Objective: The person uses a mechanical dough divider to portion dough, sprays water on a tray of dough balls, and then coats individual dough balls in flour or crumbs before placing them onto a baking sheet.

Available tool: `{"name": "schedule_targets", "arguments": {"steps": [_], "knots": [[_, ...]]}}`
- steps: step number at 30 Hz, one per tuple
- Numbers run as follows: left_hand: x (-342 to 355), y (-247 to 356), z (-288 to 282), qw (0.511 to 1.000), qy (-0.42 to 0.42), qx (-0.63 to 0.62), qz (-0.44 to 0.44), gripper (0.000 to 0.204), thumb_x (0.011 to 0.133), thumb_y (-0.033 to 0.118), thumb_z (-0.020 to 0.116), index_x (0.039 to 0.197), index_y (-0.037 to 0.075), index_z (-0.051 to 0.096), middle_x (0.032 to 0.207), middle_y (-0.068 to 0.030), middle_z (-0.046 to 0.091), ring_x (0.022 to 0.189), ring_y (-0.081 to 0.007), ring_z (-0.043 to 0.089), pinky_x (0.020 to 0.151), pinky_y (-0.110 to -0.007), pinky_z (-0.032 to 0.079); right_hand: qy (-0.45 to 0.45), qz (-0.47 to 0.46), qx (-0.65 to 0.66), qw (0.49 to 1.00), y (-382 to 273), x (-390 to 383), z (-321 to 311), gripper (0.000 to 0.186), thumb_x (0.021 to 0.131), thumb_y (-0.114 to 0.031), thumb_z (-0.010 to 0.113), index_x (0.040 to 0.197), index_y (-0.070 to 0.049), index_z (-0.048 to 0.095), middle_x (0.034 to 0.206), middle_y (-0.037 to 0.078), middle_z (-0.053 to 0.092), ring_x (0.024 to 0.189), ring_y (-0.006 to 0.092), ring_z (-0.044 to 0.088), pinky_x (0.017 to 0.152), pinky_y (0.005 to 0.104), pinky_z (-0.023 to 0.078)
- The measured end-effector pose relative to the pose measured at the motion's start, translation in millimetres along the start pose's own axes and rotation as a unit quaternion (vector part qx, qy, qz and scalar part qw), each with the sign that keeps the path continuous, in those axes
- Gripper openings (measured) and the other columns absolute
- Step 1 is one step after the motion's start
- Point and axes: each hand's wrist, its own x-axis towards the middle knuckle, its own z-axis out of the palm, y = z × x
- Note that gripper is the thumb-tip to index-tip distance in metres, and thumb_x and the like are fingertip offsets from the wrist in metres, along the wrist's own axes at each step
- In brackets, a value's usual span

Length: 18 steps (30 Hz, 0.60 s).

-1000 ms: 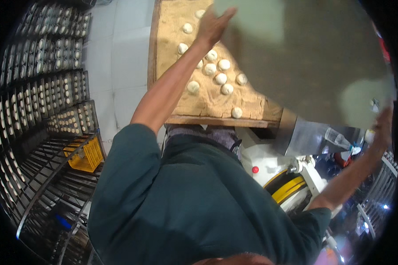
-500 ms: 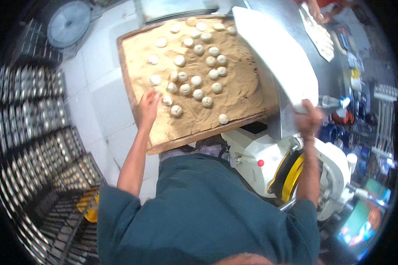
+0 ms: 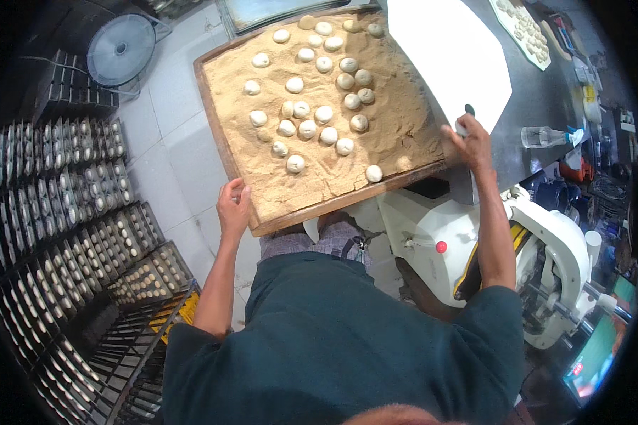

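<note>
A shallow wooden tray (image 3: 319, 207) of tan powder lies before me, with several pale round dough balls (image 3: 307, 128) scattered over it. My left hand (image 3: 234, 205) is beside the tray's near left rim, fingers loosely bent and apart, nothing visible in them. Whether it touches the rim I cannot tell. My right hand (image 3: 469, 142) grips the near end of a large white board (image 3: 450, 57), close to a dark oval hole. The board is tilted over the tray's right side, and its visible face is bare.
Racks of filled trays (image 3: 57, 202) stand at the left, near a round grey lid-like disc (image 3: 120, 49). At the right are a metal table (image 3: 503, 142), a clear bottle (image 3: 544, 137), another board with dough pieces (image 3: 528, 32) and a white machine (image 3: 422, 234).
My left hand has drawn back from the dough balls to the tray's near left rim. The right hand still grips the white board. Another person's hands at the upper right are out of view.
</note>
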Motion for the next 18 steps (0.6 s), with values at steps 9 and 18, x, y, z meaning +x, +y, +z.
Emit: {"name": "schedule_targets", "arguments": {"steps": [9, 18], "knots": [[35.4, -46.3, -50.7, 0.999, -0.041, -0.035, -0.007, 0.029, 0.095, 0.015, 0.068, 0.12, 0.0, 0.064, 0.103, -0.0076, 0.066, 0.086, -0.015, 0.064, 0.078, -0.03, 0.054, 0.038, 0.093, 0.013, 0.995, -101.3, -6.5, 49.9, 0.032, 0.087, -0.026, 0.076, 0.103, -0.002, 0.062, 0.097, 0.02, 0.064, 0.091, 0.0404, 0.063, 0.079, 0.0455, 0.051], [105.4, -206.2, -226.0, 0.998, -0.036, -0.024, -0.055, 0.03, 0.096, 0.016, 0.067, 0.121, 0.0, 0.064, 0.112, -0.0118, 0.068, 0.095, -0.0172, 0.065, 0.081, -0.032, 0.055, 0.057, 0.124, -0.116, 0.984, -235.9, 47.7, 135.4, 0.032, 0.091, -0.018, 0.065, 0.12, -0.006, 0.063, 0.108, 0.017, 0.066, 0.099, 0.0393, 0.065, 0.084, 0.0496, 0.051]]}}
